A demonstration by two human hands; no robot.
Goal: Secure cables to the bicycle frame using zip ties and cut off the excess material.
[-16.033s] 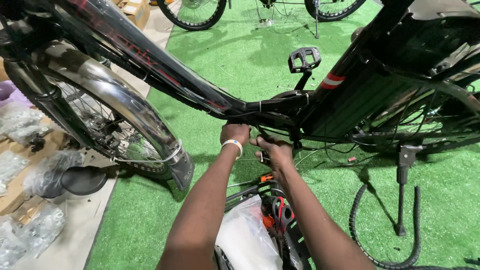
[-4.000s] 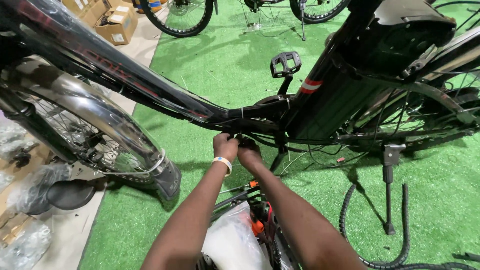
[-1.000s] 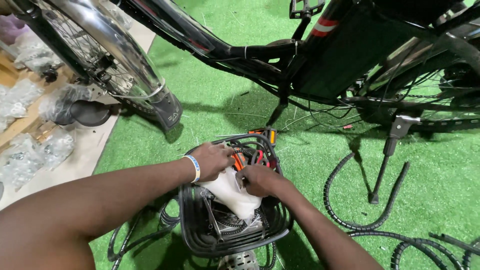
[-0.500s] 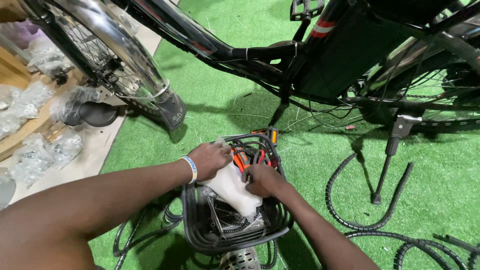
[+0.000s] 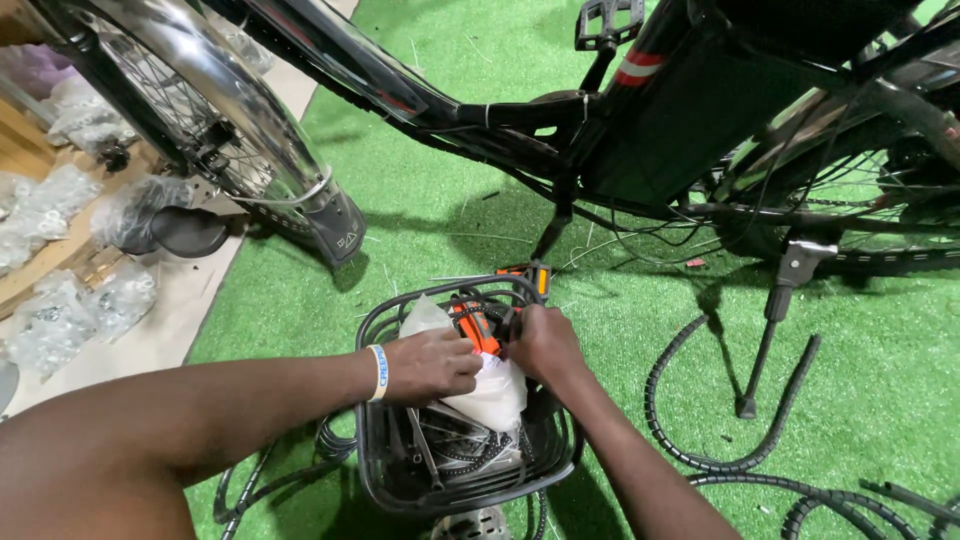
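Observation:
A black wire basket stands on green turf, filled with tools and parts. My left hand, with a pale band at the wrist, rests fingers curled on a white plastic bag inside the basket. Just right of it, my right hand closes on the bag's upper edge beside orange-handled tools. The two hands almost touch. Beyond the basket, a black bicycle frame stands on its kickstand.
The bike's front wheel and chrome fender are at upper left. Black corrugated hose coils on the turf at right. Clear bags of small parts lie on bare floor at left, next to a black saddle.
Both hands left the bike frame and came down into the basket. Over the last second they closed in on the white bag, and the view shifted slightly.

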